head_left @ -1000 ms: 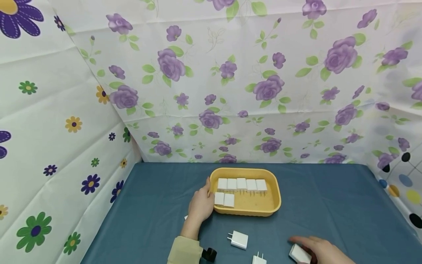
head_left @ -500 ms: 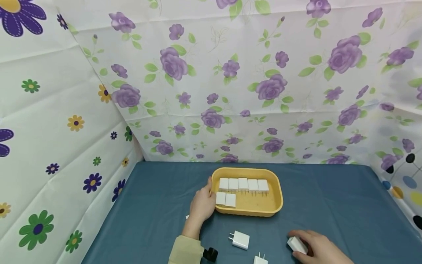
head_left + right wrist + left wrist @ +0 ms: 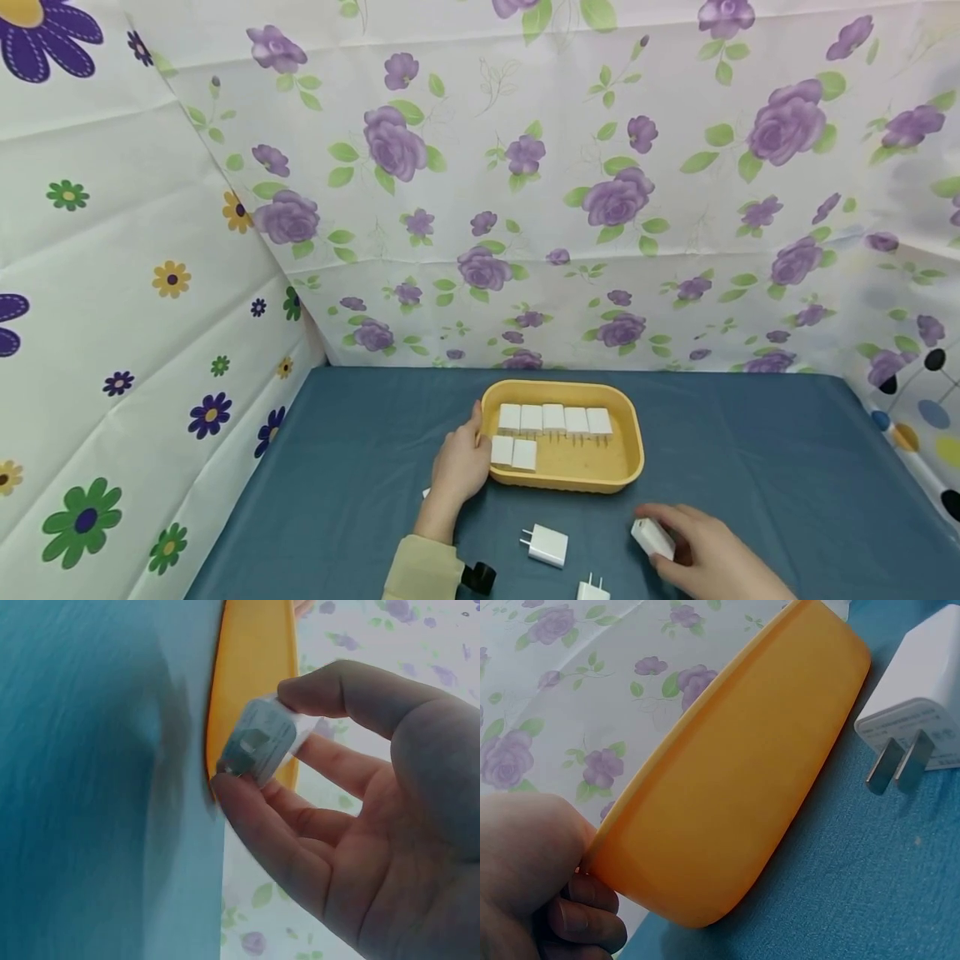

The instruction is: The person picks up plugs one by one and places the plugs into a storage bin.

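Note:
My left hand (image 3: 461, 463) grips the left end of a yellow tray (image 3: 564, 482); in the left wrist view its fingers curl beneath the rim. Several white plug-in chargers (image 3: 553, 418) stand side by side along the tray's back, prongs toward me. Two more chargers (image 3: 524, 455) fill the front left corner. To the right of and nearer than the tray, my right hand (image 3: 712, 550) pinches another white charger (image 3: 651, 537) between thumb and fingertips. The right wrist view shows that charger (image 3: 262, 735) held above the cloth, one end facing the camera.
Two loose chargers lie on the blue cloth (image 3: 337, 500) in front of the tray: one charger (image 3: 547, 546) with prongs leftward, another charger (image 3: 592, 591) cut off by the lower edge. A white bit (image 3: 425, 493) peeks out beside my left wrist. Flowered sheets (image 3: 450, 208) wall the back and sides.
My right hand has lifted and moved left toward the tray with the charger, which has turned in its fingers. The left hand stays on the tray.

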Available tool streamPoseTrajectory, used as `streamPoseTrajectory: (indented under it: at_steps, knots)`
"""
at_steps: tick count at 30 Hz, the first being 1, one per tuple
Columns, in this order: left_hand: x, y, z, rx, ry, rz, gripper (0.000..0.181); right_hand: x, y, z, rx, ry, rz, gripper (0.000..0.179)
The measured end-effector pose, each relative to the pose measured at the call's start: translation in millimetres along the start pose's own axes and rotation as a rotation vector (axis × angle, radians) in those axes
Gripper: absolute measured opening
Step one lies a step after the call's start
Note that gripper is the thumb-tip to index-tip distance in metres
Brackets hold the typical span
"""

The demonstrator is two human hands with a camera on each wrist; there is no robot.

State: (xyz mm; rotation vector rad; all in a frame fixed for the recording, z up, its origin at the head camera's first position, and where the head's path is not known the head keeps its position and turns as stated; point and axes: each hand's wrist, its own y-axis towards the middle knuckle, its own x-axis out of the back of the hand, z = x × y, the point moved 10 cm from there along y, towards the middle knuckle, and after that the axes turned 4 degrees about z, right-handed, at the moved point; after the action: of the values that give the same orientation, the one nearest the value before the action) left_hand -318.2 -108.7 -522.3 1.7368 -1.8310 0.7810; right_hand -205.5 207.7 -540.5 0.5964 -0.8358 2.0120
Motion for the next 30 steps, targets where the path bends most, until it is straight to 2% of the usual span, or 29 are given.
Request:
streamPoseTrajectory:
  at_steps: [4,10,13,16,23,26,30]
  knots:
    - [-0.4,0.4,-1.1,-0.014,0.006,0.006,0.061,3,1.7,7,-0.020,0.040,-0.021,0.058]
    - [0.5,0.6,-0.5,-0.011,-0.003,0.007,0.061,5,3.0,25,0.044,0.111,-0.043,0.062]
    - [0.1,0.9,-0.8,-0.015,-0.001,0.007,0.061,7,5.2,33,0.048,0.135,-0.066,0.063]
    - [-0.1,0.6,-0.7,-0.012,0.002,0.004,0.061,11,8.2,40,0.040,0.160,-0.110,0.064]
    - [0.0,-0.4,-1.4,-0.010,0.001,-0.001,0.062,25,17.6,60,0.068,0.257,-0.272,0.059]
    - [0.4,-1.1,-2.2,-0.013,-0.004,-0.011,0.061,27,24.6,69,0.092,0.292,-0.301,0.056]
    - [0.3,-0.7,-2.4,-0.022,-0.007,-0.015,0.061,29,37.6,79,0.126,0.368,-0.300,0.058]
